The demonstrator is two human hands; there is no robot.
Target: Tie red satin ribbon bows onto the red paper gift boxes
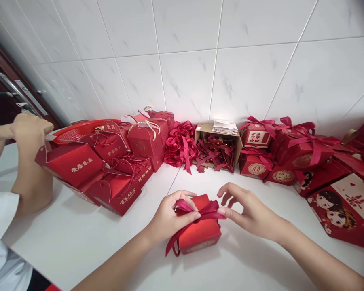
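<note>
A small red box [200, 236] sits on the white table in front of me, with a dark pink ribbon [208, 210] looped in a bow on its top. My left hand [172, 214] pinches the ribbon's left loop between thumb and fingers at the box's left side. On the right, my right hand [245, 208] has its fingers curved and apart, its thumb tip touching the right end of the bow. One ribbon tail hangs down over the box's left side.
Open red boxes [81, 165] and a red basket [87, 128] stand at left, beside another person's arms [33, 161]. Behind are a ribbon pile [182, 145] and a carton [240, 147] of dark red pieces. Bow-tied boxes [256, 167] are stacked right. A tiled wall [188, 81] backs the table [103, 250].
</note>
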